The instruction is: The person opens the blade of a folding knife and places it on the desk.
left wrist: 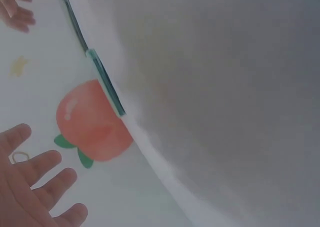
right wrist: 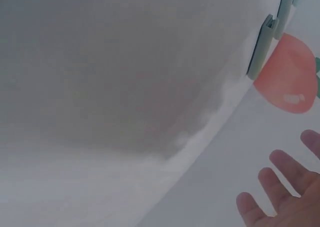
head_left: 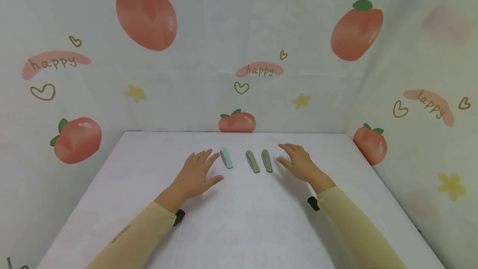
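Three slim folding knives lie folded on the white table, side by side and slightly slanted. The mint-blue knife [head_left: 226, 158] is on the left, with an olive-green knife [head_left: 252, 161] in the middle and a second olive-green knife [head_left: 267, 161] on the right. My left hand [head_left: 198, 173] hovers with spread fingers, its index fingertip right at the mint-blue knife's edge in the head view. To the right of the knives, my right hand [head_left: 298, 163] is held over the table with relaxed fingers and nothing in it. Both wrist views show the fingers spread and bare.
The white table [head_left: 239, 227] reaches back to a pale cloth wall [head_left: 209, 103] printed with red fruit, hearts and yellow flowers. More of this cloth stands at the left and right sides. A small black device [head_left: 179, 217] sits under the left wrist, another [head_left: 313, 203] under the right.
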The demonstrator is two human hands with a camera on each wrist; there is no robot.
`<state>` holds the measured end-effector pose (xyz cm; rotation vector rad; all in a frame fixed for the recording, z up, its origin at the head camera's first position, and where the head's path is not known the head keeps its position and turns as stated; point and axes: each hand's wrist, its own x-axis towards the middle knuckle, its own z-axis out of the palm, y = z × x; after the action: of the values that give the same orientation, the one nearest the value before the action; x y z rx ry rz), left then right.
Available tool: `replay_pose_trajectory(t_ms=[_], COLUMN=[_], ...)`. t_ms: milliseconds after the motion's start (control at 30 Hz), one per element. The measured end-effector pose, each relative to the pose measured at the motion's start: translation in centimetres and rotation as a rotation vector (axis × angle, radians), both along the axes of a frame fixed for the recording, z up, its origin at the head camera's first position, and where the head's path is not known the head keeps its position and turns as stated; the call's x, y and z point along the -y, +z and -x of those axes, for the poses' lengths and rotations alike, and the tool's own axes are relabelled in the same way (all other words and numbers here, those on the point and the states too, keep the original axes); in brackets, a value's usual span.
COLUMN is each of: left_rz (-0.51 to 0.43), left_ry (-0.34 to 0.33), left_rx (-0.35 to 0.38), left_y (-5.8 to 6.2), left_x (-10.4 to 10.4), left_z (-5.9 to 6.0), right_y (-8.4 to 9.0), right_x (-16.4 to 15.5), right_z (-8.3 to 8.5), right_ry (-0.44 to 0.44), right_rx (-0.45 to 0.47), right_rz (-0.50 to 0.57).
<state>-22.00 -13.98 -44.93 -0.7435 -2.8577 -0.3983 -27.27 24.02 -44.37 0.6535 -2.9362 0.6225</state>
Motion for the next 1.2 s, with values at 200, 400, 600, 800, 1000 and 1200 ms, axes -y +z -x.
replay_pose_trajectory(t_ms=[200,400,600,800,1000,1200], left_rz=[0.01,0.004,-0.007,-0.005,-0.01,-0.048], left_ry=[-0.017,-0.013,-0.021,-0.02,-0.028,-0.026], left_rx=[0.02,0.015,0.036,0.044,0.044,0.069], left_y=[-0.2,-0.2,-0.2,-0.1,-0.1,0.0], left_x=[-1.7,-3.0,-4.1,-5.3,-5.9,-6.5], left_z=[0.3,0.8,1.3,1.4,1.5,1.6], right_y=[-0.6,-0.8,-0.8,-0.8,-1.0,-1.3], right_x=[1.1,1.8,2.4,3.1,3.7,4.4], right_z=[1.1,1.9,2.8,4.0,5.1,6.1], right_ry=[0.001,0.005,0.027,0.027,0.039,0.039], right_rx=[0.034,0.032,0.047,0.087,0.1,0.168], right_rz=[-0.002,-0.006,-0.018,-0.04,-0.081,-0.119])
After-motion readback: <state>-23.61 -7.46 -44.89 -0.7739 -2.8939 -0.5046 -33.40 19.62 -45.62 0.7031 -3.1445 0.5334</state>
